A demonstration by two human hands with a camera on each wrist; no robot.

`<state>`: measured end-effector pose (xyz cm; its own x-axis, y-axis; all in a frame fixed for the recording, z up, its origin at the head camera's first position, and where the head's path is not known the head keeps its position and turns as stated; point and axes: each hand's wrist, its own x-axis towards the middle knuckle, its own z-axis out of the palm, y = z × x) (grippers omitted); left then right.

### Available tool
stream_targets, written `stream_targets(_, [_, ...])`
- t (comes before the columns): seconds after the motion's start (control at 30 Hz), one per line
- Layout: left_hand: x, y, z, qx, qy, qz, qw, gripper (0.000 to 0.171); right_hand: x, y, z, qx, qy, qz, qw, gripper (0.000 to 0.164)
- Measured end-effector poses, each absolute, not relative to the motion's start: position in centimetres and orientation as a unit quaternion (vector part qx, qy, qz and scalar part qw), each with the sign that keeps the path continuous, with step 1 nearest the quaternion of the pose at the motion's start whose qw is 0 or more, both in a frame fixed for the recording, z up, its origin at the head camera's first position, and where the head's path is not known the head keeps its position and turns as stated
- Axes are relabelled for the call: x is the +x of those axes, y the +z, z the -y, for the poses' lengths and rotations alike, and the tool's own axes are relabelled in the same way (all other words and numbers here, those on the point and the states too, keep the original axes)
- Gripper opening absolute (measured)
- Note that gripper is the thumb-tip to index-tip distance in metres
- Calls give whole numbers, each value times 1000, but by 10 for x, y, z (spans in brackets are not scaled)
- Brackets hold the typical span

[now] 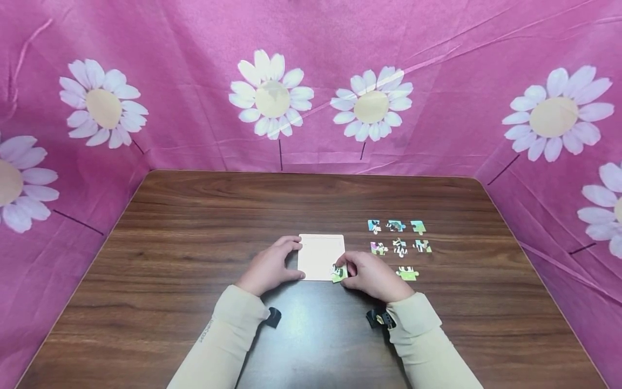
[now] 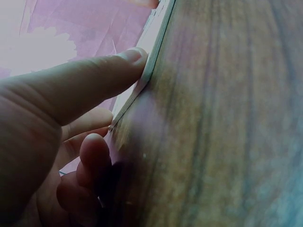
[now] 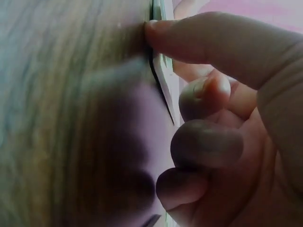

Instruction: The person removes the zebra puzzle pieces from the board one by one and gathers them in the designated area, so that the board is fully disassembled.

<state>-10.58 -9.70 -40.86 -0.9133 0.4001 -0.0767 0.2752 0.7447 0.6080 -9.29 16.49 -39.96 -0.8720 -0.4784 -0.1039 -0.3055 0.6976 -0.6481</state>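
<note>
A cream square puzzle board (image 1: 318,251) lies flat on the table in the head view. At its left side is my left hand (image 1: 269,265), holding that edge between thumb and fingers; the thumb (image 2: 109,71) touches the board's edge (image 2: 154,59) in the left wrist view. My right hand (image 1: 374,274) is at the board's lower right corner. Its thumb and index finger pinch a green, black and white jigsaw piece (image 1: 337,274) that lies over that corner. In the right wrist view the thumb (image 3: 203,40) presses near the board's edge, and the other fingers are curled.
Several loose jigsaw pieces lie in rows to the right, among them a blue piece (image 1: 396,226), a black-and-white piece (image 1: 400,247) and a green piece (image 1: 407,273). The brown wooden table (image 1: 194,216) is bordered by a pink cloth (image 1: 194,108) with white flowers.
</note>
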Motion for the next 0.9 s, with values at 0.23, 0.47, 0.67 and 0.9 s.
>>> stream_targets(0.23, [-107,-407,97,184,311,-927,99,65,-94,-397,-165,-193,-313,-920,138,35])
stream_targets(0.47, [-107,-408,97,187,305,-928,100,65,-93,-397,-166,-210,-299,-922,125,26])
stream_targets(0.67, [-107,-408,96,186,308,-927,106,66,-91,-393,-174,-213,-331,-911,125,26])
stream_targets(0.9, [-107,-410,97,184,308,-928,102,64,-92,-392,-191,-207,-347,-906,123,28])
